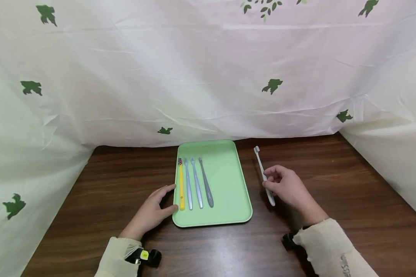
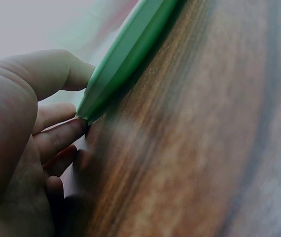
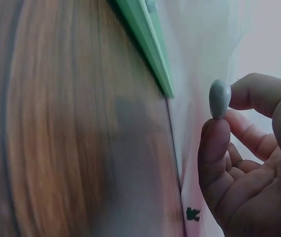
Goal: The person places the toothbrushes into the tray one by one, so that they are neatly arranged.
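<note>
My right hand [image 1: 288,187] pinches a white-grey toothbrush [image 1: 260,162] by its handle, to the right of the tray, bristle head pointing away. In the right wrist view the rounded handle end [image 3: 220,100] shows between thumb and fingers. A light green tray [image 1: 228,181] lies on the table. On its left half, side by side, are a yellow toothbrush [image 1: 181,188], two blue-grey toothbrushes [image 1: 188,188] [image 1: 197,186] and a dark grey toothbrush [image 1: 206,184]. With relaxed fingers, my left hand [image 1: 152,211] touches the tray's left edge [image 2: 125,54].
Dark brown wood-grain table [image 1: 208,250] lies under everything. White cloth [image 1: 208,77] with green bird prints hangs behind the table and down both sides. The tray's far edge is close to the back cloth. Dark wrist straps show at both sleeves.
</note>
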`<action>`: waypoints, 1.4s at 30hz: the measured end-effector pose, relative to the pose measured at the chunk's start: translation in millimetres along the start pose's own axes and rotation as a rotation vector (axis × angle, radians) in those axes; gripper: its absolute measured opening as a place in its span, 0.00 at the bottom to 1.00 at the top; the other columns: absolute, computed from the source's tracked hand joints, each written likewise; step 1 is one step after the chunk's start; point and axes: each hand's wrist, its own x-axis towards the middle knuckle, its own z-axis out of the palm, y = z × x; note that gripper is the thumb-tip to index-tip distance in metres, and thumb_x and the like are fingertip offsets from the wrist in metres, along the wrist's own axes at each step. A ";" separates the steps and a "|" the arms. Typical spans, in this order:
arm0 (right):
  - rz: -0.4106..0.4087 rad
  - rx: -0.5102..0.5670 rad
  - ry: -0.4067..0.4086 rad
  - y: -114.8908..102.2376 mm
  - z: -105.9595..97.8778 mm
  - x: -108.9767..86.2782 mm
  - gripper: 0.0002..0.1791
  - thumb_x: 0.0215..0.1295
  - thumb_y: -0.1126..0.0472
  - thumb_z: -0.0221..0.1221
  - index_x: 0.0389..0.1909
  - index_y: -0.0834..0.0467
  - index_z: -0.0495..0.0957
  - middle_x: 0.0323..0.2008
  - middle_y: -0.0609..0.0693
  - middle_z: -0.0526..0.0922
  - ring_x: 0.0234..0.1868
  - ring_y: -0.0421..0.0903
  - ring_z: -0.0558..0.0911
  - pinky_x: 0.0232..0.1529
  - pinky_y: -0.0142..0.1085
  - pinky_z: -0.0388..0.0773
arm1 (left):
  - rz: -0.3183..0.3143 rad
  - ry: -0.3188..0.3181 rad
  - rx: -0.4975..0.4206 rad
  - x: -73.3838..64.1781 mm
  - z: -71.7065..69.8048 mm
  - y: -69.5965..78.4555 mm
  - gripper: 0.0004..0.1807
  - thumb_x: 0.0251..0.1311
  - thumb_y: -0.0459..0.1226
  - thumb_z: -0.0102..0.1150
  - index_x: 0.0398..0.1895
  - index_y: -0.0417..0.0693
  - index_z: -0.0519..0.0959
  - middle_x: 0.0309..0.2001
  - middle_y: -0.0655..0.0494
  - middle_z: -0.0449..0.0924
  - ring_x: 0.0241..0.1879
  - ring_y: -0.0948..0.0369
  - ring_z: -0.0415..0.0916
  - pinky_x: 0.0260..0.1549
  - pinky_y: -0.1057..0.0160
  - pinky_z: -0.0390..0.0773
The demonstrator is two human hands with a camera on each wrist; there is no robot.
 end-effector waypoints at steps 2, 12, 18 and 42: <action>-0.010 0.013 -0.012 -3.7 2.7 -0.1 0.16 0.64 0.66 0.65 0.50 0.66 0.77 0.35 0.55 0.79 0.32 0.48 0.78 0.29 0.37 0.81 | -0.002 -0.003 -0.009 -0.5 0.5 0.5 0.36 0.64 0.44 0.67 0.75 0.52 0.66 0.74 0.43 0.61 0.75 0.43 0.54 0.68 0.38 0.59; -0.037 0.029 -0.044 -19.1 18.5 -2.4 0.16 0.62 0.67 0.65 0.49 0.65 0.78 0.34 0.54 0.79 0.31 0.47 0.78 0.28 0.36 0.79 | -0.015 -0.004 -0.033 -3.2 2.0 -1.1 0.36 0.64 0.43 0.67 0.75 0.52 0.66 0.74 0.42 0.60 0.74 0.42 0.54 0.67 0.37 0.59; -0.043 0.018 -0.057 -25.3 28.3 -1.7 0.15 0.61 0.67 0.65 0.48 0.63 0.78 0.34 0.53 0.79 0.32 0.47 0.78 0.29 0.36 0.79 | -0.025 -0.002 -0.039 -3.1 2.0 -1.8 0.36 0.63 0.43 0.67 0.74 0.52 0.67 0.74 0.42 0.61 0.74 0.42 0.54 0.68 0.37 0.59; -0.044 0.033 -0.073 -52.8 57.3 12.9 0.14 0.59 0.66 0.65 0.46 0.62 0.80 0.33 0.51 0.79 0.29 0.44 0.77 0.28 0.36 0.77 | 0.019 0.012 -0.040 -1.8 0.2 2.9 0.36 0.63 0.42 0.68 0.74 0.50 0.68 0.73 0.41 0.62 0.74 0.42 0.56 0.67 0.38 0.60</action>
